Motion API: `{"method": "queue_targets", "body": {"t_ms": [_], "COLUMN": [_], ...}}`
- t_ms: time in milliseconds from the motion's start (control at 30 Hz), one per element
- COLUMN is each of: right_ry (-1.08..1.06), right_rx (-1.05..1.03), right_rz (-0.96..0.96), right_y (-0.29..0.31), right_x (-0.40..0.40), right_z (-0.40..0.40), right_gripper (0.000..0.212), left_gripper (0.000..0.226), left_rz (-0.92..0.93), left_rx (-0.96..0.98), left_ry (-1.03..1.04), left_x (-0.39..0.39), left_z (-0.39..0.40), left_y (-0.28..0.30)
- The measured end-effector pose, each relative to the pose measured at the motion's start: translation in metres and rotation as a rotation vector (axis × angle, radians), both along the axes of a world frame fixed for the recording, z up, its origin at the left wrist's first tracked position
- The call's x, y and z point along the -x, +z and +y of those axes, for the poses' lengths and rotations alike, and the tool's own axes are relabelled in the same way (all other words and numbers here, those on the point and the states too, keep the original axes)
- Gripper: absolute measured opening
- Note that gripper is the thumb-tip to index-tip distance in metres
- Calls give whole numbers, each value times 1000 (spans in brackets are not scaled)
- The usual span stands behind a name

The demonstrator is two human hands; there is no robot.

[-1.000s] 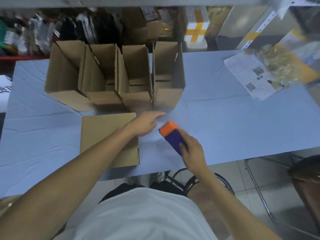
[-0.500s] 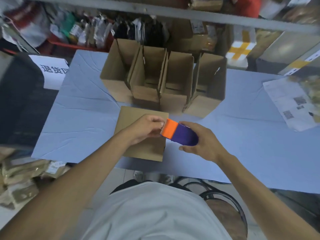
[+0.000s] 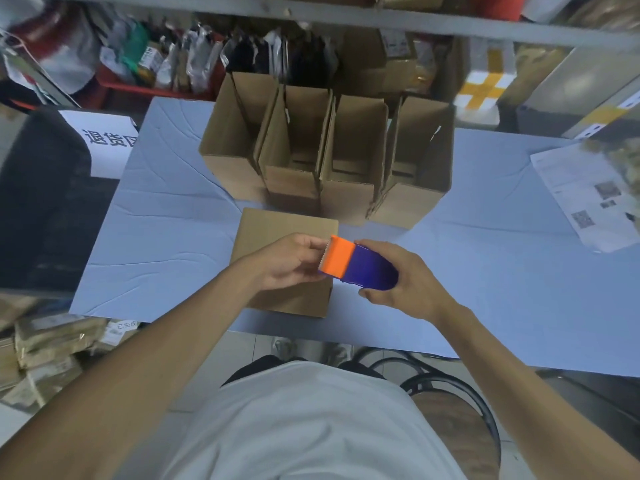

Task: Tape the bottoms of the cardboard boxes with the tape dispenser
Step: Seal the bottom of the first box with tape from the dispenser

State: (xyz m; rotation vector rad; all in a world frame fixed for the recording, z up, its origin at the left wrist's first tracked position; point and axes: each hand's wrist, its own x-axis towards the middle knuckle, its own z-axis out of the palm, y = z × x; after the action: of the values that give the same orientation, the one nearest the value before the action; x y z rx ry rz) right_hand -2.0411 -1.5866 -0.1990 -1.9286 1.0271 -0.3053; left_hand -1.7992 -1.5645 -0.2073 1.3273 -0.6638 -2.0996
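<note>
Above the near edge of the table, between the two hands, sits the purple plastic tape dispenser with an orange cutter head [image 3: 356, 266]. Its orange end points left and carries a small toothed edge along its left side; the purple body is rounded and widens toward the right. The right hand [image 3: 401, 284] wraps around the purple body, fingers over the top and thumb below. The left hand [image 3: 294, 261] is curled with its fingertips [image 3: 320, 244] pinched at the toothed orange end; whether a strip of tape is caught between them cannot be told.

Directly beneath the hands lies a flat brown cardboard box [image 3: 277, 233], its smooth face upward, resting on the pale blue wrinkled tablecloth [image 3: 166, 237] close to the table's near edge. Just behind it stands a row of four open brown cardboard boxes [image 3: 349, 188], side by side and touching, their openings up and flaps raised. To the right, well apart, a white printed sheet with square codes [image 3: 585, 199] lies on the cloth. At the far left, a white sign with dark characters [image 3: 104, 140] sits beyond the table's edge. Behind everything, shelves are crowded with packets and cartons, blurred.
</note>
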Motion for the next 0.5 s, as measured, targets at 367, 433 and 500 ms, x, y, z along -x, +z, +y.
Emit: {"method": "queue_targets", "body": {"t_ms": [367, 433, 500], "right_ry": [-17, -47, -55], "right_rx": [27, 22, 17], "right_rz": [6, 3, 0], "right_y": [-5, -7, -7], "right_x": [4, 7, 10], "right_z": [-4, -5, -6], "right_gripper": [73, 72, 73], "left_gripper": [19, 14, 13], "left_rz": [-339, -327, -275], "left_rx": [61, 51, 48], "left_ry": [0, 20, 10], "left_x": [6, 3, 0], "left_z": [-7, -8, -10], "left_y": [1, 1, 2]}}
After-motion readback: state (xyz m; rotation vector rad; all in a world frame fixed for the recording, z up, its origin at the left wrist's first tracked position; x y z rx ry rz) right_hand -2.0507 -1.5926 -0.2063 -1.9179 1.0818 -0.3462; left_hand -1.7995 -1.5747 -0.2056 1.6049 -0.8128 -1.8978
